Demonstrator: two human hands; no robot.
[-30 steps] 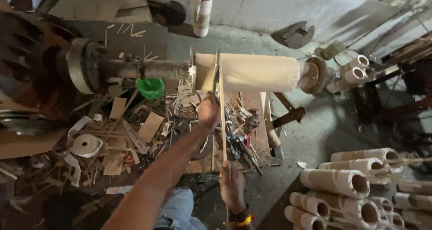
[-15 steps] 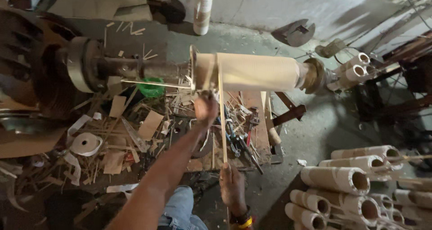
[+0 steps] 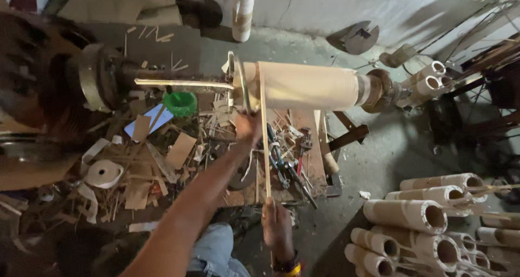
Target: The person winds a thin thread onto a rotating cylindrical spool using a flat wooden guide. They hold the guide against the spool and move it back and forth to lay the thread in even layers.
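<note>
A tan cardboard tube [image 3: 309, 86] sits sideways on a machine's shaft [image 3: 135, 74]. My left hand [image 3: 247, 128] reaches up to the tube's left end and grips the lower end of a bent metal rod [image 3: 184, 83], which runs left along the shaft. My right hand [image 3: 276, 228], with bands on its wrist, holds the bottom of a long thin wooden stick [image 3: 265, 147]. The stick stands upright, and its top lies across the tube near the tube's left end.
Several finished cardboard tubes [image 3: 411, 214] are stacked at the lower right, and more [image 3: 428, 79] lie by the machine's right end. Pliers and other tools [image 3: 287, 160] lie on a wooden board below the tube. A green bowl [image 3: 180, 102], a tape roll [image 3: 104, 172] and card scraps litter the left.
The bent metal rod has come into sight, pointing left along the shaft. My left hand has stayed at the tube's left end, and my right hand still holds the stick against the tube.
</note>
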